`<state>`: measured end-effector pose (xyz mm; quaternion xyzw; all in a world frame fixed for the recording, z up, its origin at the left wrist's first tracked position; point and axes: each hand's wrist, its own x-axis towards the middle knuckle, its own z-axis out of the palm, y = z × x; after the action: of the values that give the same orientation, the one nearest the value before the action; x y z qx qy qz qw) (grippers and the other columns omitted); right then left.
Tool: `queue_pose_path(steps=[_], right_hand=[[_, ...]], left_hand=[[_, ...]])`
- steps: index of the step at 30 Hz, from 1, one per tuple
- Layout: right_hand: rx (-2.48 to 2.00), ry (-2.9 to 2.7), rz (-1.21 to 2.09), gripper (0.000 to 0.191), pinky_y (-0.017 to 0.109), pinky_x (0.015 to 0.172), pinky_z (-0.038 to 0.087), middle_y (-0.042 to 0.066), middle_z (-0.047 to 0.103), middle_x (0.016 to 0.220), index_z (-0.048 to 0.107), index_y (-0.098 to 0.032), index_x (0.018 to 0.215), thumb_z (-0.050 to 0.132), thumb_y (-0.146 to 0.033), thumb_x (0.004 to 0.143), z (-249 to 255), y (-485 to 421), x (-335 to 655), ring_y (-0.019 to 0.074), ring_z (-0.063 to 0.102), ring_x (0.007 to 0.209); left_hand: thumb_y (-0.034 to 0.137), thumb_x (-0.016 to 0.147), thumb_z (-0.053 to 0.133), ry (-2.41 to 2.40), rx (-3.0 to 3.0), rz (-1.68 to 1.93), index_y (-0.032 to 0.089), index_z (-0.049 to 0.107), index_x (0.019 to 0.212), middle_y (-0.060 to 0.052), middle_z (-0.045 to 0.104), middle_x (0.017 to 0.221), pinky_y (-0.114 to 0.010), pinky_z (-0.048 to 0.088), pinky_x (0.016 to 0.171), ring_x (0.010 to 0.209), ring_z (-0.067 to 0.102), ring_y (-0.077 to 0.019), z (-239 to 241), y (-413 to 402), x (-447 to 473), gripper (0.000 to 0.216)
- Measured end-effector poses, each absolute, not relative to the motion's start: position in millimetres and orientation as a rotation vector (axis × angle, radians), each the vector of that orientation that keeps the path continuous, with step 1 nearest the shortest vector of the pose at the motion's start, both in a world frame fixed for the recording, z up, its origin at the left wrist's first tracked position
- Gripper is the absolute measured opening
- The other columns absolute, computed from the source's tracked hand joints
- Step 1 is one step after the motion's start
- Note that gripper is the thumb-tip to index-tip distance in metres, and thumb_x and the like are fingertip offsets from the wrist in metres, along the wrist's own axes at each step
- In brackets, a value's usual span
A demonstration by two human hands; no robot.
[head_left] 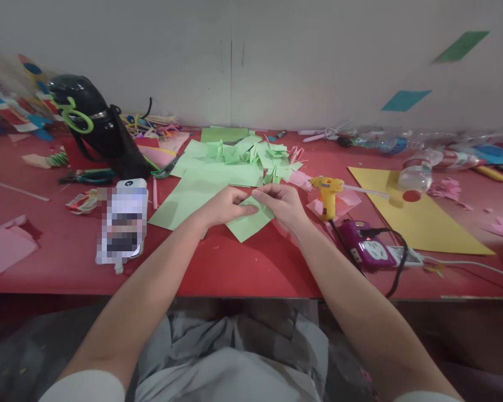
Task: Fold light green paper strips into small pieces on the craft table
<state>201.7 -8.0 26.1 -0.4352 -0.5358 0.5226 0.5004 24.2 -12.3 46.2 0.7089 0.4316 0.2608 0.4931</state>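
Between my two hands is a small piece of light green paper (246, 226), one corner of it pointing towards me over the red table. My left hand (224, 206) pinches its left side between thumb and fingers. On the other side my right hand (283, 205) grips the upper right part, the thumb and fingertips pressed together near the top. Larger green sheets (188, 192) lie flat just behind and to the left of my hands. On these sheets sit several folded green paper pieces (249, 152).
A yellow glue gun (329, 195) and a purple power socket (366, 245) with cables lie right of my hands. A yellow sheet (436, 223) and plastic bottles (414, 173) are further right. Leftward are a phone (123, 223) and a tall black bottle (103, 131).
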Motion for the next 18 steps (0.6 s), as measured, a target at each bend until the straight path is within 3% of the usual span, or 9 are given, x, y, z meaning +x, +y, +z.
queue_pose_path(steps=[5,10,18], right_hand=[[-1.023,-1.295,1.378,0.042,0.032,0.078,0.050,0.004,0.071,0.084,0.075,-0.021,0.090,0.080,-0.055,0.065,31,-8,203,0.0178,0.063,0.084],[-1.019,-1.334,1.328,0.036,0.032,0.071,0.049,0.002,0.067,0.073,0.074,-0.020,0.074,0.080,-0.054,0.065,26,-4,207,0.0156,0.060,0.070],[-1.085,-1.369,1.203,0.037,0.031,0.068,0.049,0.002,0.067,0.072,0.074,-0.021,0.076,0.078,-0.056,0.066,21,0,210,0.0167,0.059,0.070]], left_hand=[[0.046,0.075,0.068,1.086,1.739,0.792,0.019,0.039,0.058,0.004,0.023,0.062,-0.027,0.018,0.055,0.057,0.023,-0.0095,42,-9,23,0.043],[0.050,0.076,0.067,1.157,1.673,0.828,0.019,0.040,0.059,0.004,0.028,0.060,-0.027,0.019,0.054,0.055,0.025,-0.0092,42,-8,21,0.045],[0.049,0.079,0.062,1.233,1.707,0.844,0.018,0.045,0.057,0.004,0.027,0.057,-0.027,0.019,0.054,0.054,0.024,-0.0095,43,-7,19,0.042]])
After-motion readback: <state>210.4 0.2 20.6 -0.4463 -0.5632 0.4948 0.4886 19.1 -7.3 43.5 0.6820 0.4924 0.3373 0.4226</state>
